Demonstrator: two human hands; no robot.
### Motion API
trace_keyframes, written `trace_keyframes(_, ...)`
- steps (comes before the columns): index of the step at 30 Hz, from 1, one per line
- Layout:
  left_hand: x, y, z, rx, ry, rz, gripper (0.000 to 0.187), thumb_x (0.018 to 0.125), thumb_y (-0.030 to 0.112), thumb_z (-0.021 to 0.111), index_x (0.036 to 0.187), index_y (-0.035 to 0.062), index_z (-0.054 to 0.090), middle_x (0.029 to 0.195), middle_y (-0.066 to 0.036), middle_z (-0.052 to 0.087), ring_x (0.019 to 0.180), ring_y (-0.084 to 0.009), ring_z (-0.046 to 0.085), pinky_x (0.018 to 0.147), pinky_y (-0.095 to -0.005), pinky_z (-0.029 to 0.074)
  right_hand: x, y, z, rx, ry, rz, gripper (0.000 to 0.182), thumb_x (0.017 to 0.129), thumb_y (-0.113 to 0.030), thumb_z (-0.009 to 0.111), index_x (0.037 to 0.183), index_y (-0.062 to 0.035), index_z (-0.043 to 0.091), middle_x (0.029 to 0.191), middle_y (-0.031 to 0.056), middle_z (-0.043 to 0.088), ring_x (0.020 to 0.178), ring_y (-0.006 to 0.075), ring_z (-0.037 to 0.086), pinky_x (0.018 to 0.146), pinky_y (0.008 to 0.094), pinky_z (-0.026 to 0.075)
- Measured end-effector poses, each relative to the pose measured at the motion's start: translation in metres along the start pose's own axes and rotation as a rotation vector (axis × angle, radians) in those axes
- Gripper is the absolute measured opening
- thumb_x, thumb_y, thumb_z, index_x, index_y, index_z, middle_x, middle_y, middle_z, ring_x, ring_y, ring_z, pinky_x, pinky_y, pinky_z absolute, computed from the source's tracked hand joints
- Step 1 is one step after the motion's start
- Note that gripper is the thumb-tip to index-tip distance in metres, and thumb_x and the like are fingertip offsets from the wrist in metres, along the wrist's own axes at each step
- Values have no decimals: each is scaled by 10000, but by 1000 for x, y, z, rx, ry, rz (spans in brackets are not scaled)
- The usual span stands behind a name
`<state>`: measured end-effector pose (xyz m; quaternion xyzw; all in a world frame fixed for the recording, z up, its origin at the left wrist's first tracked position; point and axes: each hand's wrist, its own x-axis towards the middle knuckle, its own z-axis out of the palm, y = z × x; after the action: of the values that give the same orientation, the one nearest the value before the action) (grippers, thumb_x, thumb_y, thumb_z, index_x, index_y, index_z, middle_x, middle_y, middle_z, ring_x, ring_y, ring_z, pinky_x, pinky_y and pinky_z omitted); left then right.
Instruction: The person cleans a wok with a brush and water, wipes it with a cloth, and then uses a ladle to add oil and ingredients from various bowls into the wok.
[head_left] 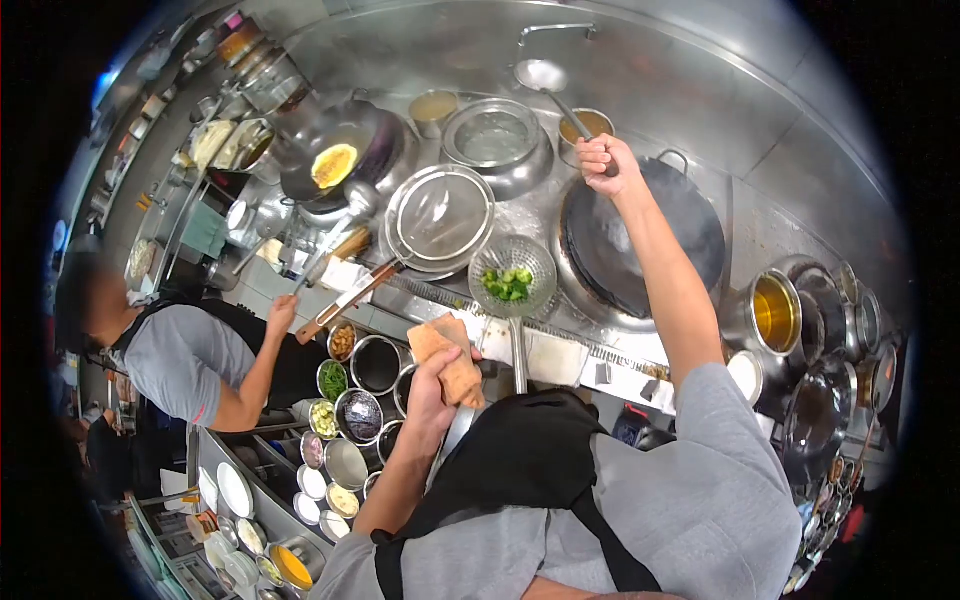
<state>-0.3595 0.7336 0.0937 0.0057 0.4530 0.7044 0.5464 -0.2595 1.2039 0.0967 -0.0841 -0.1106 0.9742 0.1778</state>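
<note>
My right hand [608, 168] is closed round the handle of a ladle [541, 75], stretched forward over the stove. The ladle's bowl is beneath the bent wall faucet [557, 29]. Below that forearm sits a dark wok [640, 240] with faint steam over it. My left hand [432, 392] grips a folded tan cloth [447, 352] close to my apron. In front of it, a perforated strainer [494, 263] holds chopped green vegetables [508, 284], its handle pointing toward me.
A mesh skimmer [440, 215] rests left of the strainer. Behind it stands a round metal pot [491, 133]. At left, a co-worker [190, 365] holds a long tool near another wok with yellow food [334, 166]. Ingredient containers [347, 464] line the lower left; an oil pot [776, 311] stands right.
</note>
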Motion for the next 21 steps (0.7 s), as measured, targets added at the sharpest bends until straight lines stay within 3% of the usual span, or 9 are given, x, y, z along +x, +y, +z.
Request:
trace_keyframes(3, 15, -9, -4, 32, -17, -48, 344, 892, 182, 623, 1186, 28, 534, 909, -131, 677, 703, -257, 651, 647, -372, 558, -71, 25, 9, 57, -21, -11, 87, 829, -20, 469, 915, -7, 475, 593, -28, 422, 408, 76, 408, 369, 248, 338)
trace_keyframes(4, 17, -9, -2, -3, -23, -88, 323, 906, 125, 630, 1202, 17, 559, 968, -135, 689, 830, -245, 683, 730, -377, 581, -97, 33, 12, 75, -38, -12, 107, 829, -23, 469, 931, 5, 483, 600, -25, 426, 406, 78, 405, 369, 252, 340)
trace_keyframes(5, 21, -11, 2, 13, -44, -90, 334, 905, 136, 638, 1208, 21, 557, 959, -127, 691, 818, -242, 685, 719, -375, 579, -123, 39, 9, 80, -51, -12, 122, 841, -39, 466, 945, 18, 497, 616, -24, 432, 403, 79, 396, 367, 257, 344)
trace_keyframes(8, 32, -19, 23, 39, -62, -169, 416, 892, 160, 639, 1264, 40, 496, 936, -136, 690, 736, -245, 673, 678, -354, 577, -204, 55, 11, -63, 131, -59, 105, 867, -40, 472, 949, 9, 517, 617, -28, 421, 401, 79, 388, 344, 262, 337)
trace_keyframes(12, 56, -46, 42, 110, -140, -256, 328, 926, 187, 638, 1199, 37, 538, 938, -125, 697, 746, -221, 682, 671, -354, 573, -284, 68, -3, -674, 739, -114, 189, 857, -25, 492, 1046, -12, 502, 624, -30, 445, 387, 65, 365, 313, 240, 282)
trace_keyframes(14, 78, -75, 46, 171, -209, -345, 322, 940, 219, 635, 1190, 42, 537, 918, -121, 695, 726, -213, 681, 656, -351, 572, -316, 73, -31, -1210, 866, -88, 273, 811, -41, 527, 1078, 14, 524, 614, -3, 489, 389, 81, 404, 323, 251, 278)
trace_keyframes(16, 98, -99, 52, 222, -299, -400, 333, 972, 284, 626, 1195, 53, 534, 963, -108, 685, 791, -202, 684, 699, -351, 578, -348, 76, -47, -1411, 920, -94, 144, 844, -61, 569, 973, 2, 567, 626, 9, 513, 411, 100, 454, 364, 282, 337)
trace_keyframes(18, 121, -134, 74, 242, -196, -436, 377, 1005, 388, 579, 1198, 67, 535, 1027, -94, 667, 876, -194, 678, 749, -358, 575, -362, 87, -58, -1468, 1011, -156, 149, 853, -79, 585, 977, 5, 582, 626, 11, 515, 414, 110, 464, 373, 286, 354)
trace_keyframes(21, 173, -198, 101, 211, -264, -442, 428, 1024, 489, 502, 1159, 86, 554, 1053, -83, 652, 920, -209, 670, 785, -381, 566, -356, 108, -116, -1582, 1172, -311, 227, 887, -133, 620, 1064, 7, 600, 625, 19, 515, 413, 132, 479, 386, 308, 396)
